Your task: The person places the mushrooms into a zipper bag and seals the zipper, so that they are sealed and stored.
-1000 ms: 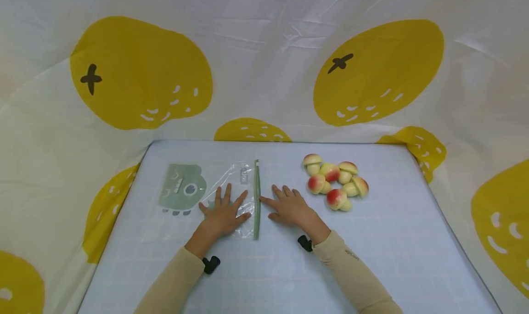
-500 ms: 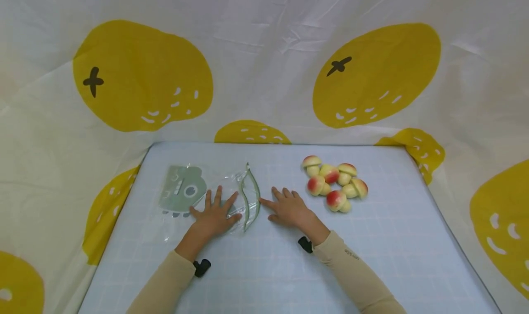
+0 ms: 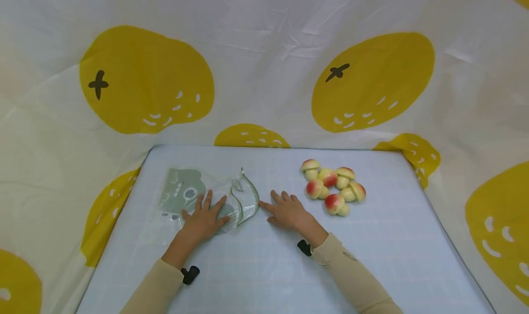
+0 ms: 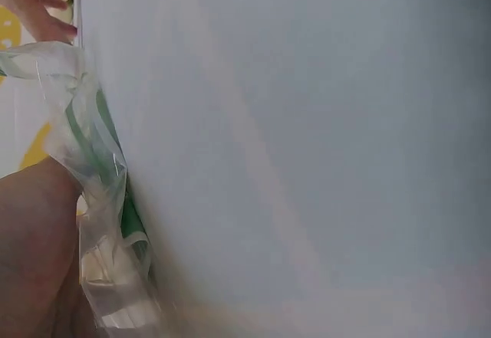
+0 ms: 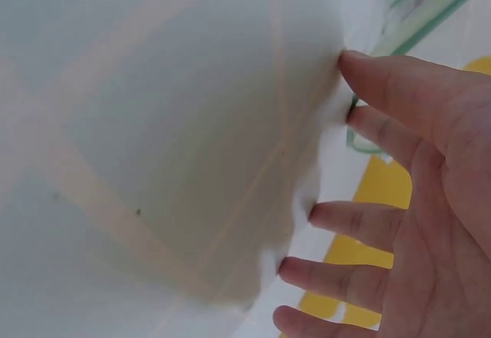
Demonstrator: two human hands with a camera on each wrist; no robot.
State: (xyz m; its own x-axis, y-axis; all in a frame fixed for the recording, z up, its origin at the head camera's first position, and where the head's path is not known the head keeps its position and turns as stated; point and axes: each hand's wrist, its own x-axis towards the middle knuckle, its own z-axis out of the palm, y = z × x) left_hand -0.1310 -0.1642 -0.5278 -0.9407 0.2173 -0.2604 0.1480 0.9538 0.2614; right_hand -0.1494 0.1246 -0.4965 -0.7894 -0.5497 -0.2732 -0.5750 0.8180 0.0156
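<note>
A clear zip bag (image 3: 182, 192) with a green cartoon-animal print lies flat on the left of the table. Its green-edged mouth gapes toward the right, the two edges bowed apart. My left hand (image 3: 202, 221) presses on the bag with fingers spread. In the left wrist view the crumpled plastic bag (image 4: 96, 146) rises beside the palm. My right hand (image 3: 287, 211) rests fingertips down on the table, its index fingertip right at the bag's right-hand edge. The right wrist view shows the extended fingers (image 5: 357, 227) touching the cloth, the bag's green edge behind them.
Several toy mushrooms (image 3: 334, 186) with red and yellow caps lie in a cluster right of my right hand. A pale checked cloth covers the table (image 3: 264, 277). Behind it hangs a white curtain (image 3: 264, 75) with yellow fruit prints.
My left hand has slid left and slightly toward me, dragging the bag's top layer. The bag's mouth has gone from a straight closed strip to a wide gap. My right hand has stayed in place.
</note>
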